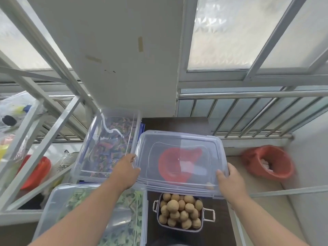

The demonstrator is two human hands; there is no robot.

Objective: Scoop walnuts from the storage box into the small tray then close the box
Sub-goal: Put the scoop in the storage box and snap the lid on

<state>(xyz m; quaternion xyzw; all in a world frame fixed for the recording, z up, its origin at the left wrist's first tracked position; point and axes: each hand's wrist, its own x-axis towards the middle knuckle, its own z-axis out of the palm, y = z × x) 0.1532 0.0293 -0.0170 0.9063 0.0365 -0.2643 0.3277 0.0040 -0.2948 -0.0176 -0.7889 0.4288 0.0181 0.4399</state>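
**Lid on storage box, both hands at its edges**

Dark worktop [177,124] between window railing and shelving. Clear storage box [179,186] at worktop centre, translucent lid [181,157] lying on top; red scoop [175,166] visible through it. Left hand [125,168] gripping lid's left edge, fingers curled over rim. Right hand [230,181] gripping near right corner, thumb on top. Small tray [179,213] just below box at near edge, heaped with walnuts [177,210], white handles either side. Two further clear boxes to left: leafy contents [99,210] near, multicoloured contents [106,144] behind. Red bag [268,162] at far right.
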